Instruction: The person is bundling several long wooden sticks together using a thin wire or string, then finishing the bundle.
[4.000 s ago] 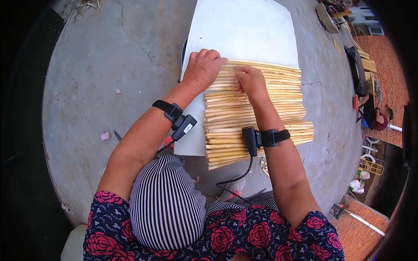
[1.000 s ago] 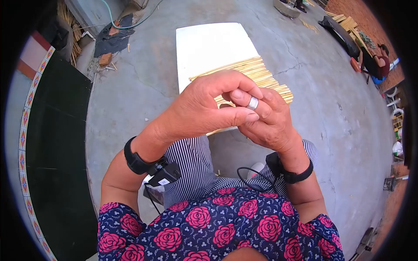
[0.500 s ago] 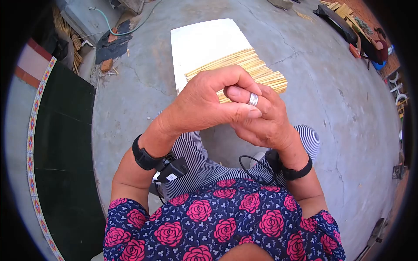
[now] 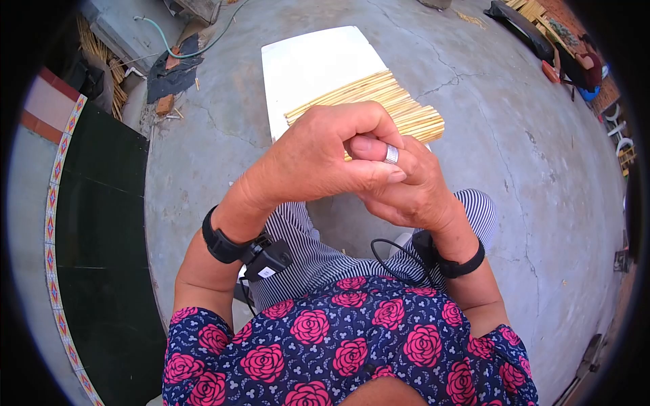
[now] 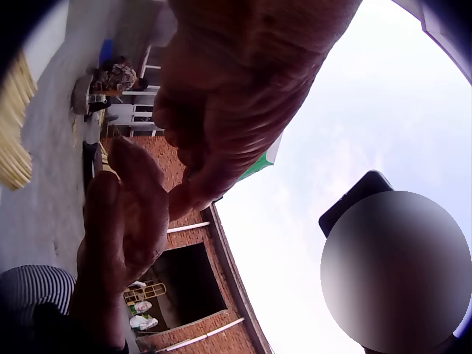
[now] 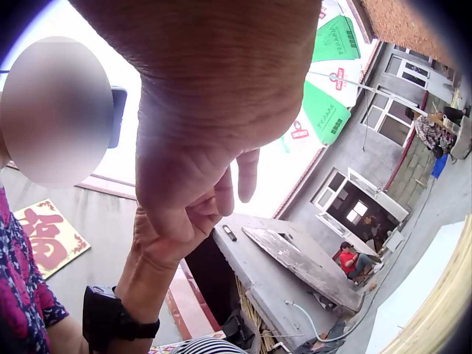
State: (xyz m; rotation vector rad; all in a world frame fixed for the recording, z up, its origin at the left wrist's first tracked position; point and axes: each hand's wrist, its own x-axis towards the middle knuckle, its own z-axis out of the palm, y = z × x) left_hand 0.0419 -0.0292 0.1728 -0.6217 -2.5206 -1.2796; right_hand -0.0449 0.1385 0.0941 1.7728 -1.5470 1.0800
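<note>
Head, hands: my left hand (image 4: 308, 159) curls narrowly round a ringed finger (image 4: 370, 149), perhaps steadying it.
Head, sticks: sticks (image 4: 406, 108) side by side on the worktop (image 4: 315, 64) (handy).
Left wrist: sticks apart, untouched.
Right wrist: right hand (image 6: 214, 110), can't tell what it holds.

The bare right grip (image 6: 214, 110) looms at twelve o'clock, overlapping the bare left grip (image 6: 173, 240) toward seven; a green-and-white fabric umbrella (image 6: 326, 114) spreads at two, a red-shirted seated person (image 6: 349, 261) at four.
</note>
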